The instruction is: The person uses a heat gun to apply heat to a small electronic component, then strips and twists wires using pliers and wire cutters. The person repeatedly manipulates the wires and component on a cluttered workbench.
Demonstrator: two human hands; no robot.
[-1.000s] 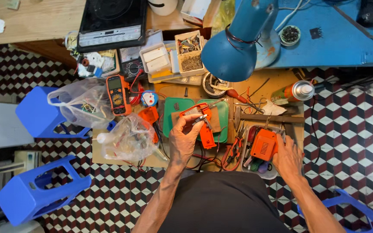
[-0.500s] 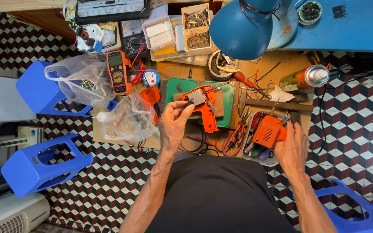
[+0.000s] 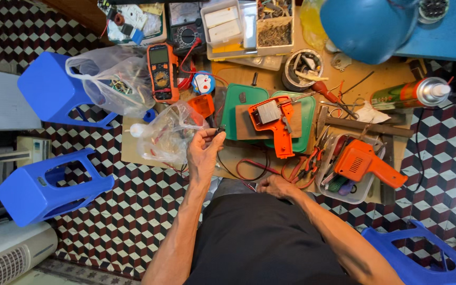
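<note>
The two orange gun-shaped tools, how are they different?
The opened orange tool lies on a wooden block over the green tray, its cover off and a metal block showing inside; the closed orange tool rests in a clear plastic tub, shell whole. The opened one's handle points toward the person; the closed one's handle points off to the right. Both are orange and pistol-shaped, and neither hand touches them.

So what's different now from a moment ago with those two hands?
The left hand let go of the orange tool casing, which now lies on the green mat, and pinches a small dark part in its fingers. The right hand left the second orange tool and drew back toward the lap. The multimeter and spray can stayed put.
</note>
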